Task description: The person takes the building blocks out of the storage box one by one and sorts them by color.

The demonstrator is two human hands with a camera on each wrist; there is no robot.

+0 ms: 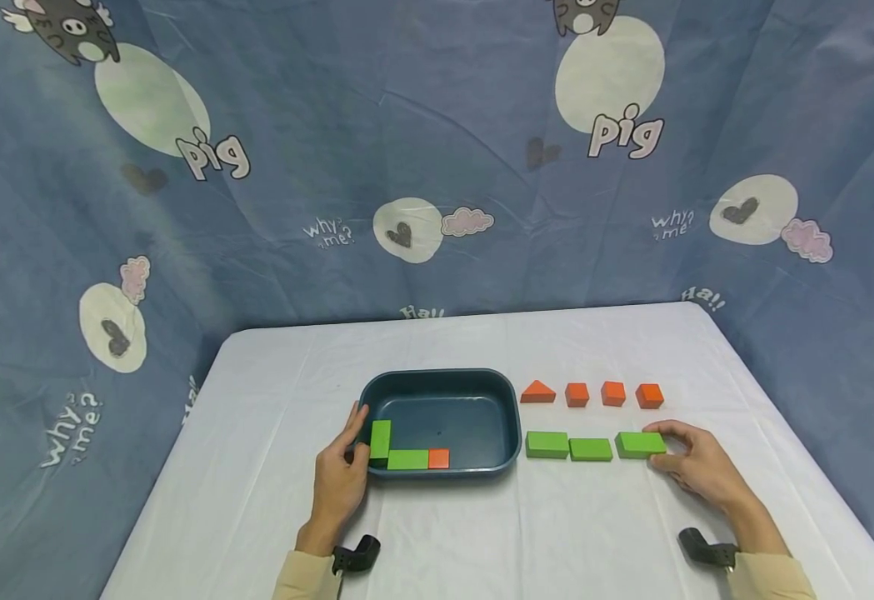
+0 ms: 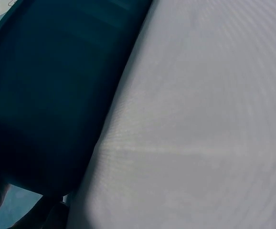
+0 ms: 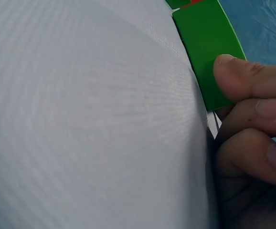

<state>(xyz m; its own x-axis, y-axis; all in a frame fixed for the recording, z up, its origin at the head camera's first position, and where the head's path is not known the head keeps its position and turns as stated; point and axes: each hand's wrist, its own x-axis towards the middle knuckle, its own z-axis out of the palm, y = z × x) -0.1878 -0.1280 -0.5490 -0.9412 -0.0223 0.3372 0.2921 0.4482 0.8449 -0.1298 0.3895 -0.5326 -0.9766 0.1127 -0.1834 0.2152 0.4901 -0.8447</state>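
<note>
At the left end of a dark blue tray (image 1: 474, 421), my left hand (image 1: 341, 475) rests its thumb and fingers against the outer side. The left wrist view shows the same tray (image 2: 52, 95) with dark fingertips (image 2: 45, 212) at its end. My right hand (image 1: 699, 462) pinches the right end of a green rectangular block (image 1: 637, 445) between thumb and fingers. In the right wrist view the thumb lies on that green block (image 3: 205, 43). Inside the tray are an upright-lying green block (image 1: 380, 439), a sideways green block (image 1: 408, 459) and an orange block (image 1: 439, 458).
Two more green blocks (image 1: 546, 444) lie between the tray and my right hand. Behind them stands a row with an orange triangle (image 1: 537, 392) and three orange cubes (image 1: 613, 393). A white cloth (image 1: 556, 533) covers the table; a blue printed curtain (image 1: 437, 150) hangs behind.
</note>
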